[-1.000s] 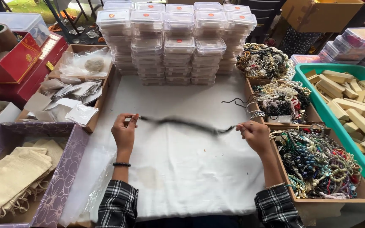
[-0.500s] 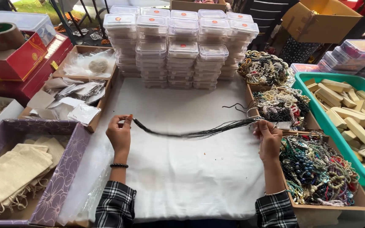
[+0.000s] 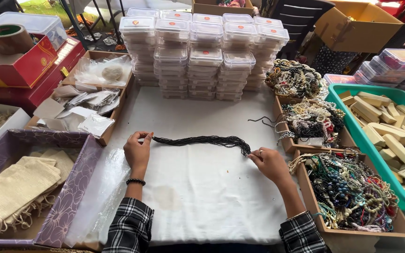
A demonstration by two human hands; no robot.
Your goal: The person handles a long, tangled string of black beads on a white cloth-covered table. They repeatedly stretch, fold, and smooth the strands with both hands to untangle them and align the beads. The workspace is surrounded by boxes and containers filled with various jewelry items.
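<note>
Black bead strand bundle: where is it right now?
Head view, centre: the black bead strand bundle lies across the white cloth, stretched between the left hand and right hand, below the stacked clear boxes.

I see both forearms reaching forward in checked sleeves, well apart. My left hand (image 3: pixel 138 151) stands on its edge, thumb and fingers (image 3: pixel 145 136) pinched together at the top. My right hand (image 3: pixel 269 163) lies lower, palm down, its fingers (image 3: pixel 253 157) closed together and pointing left.
</note>
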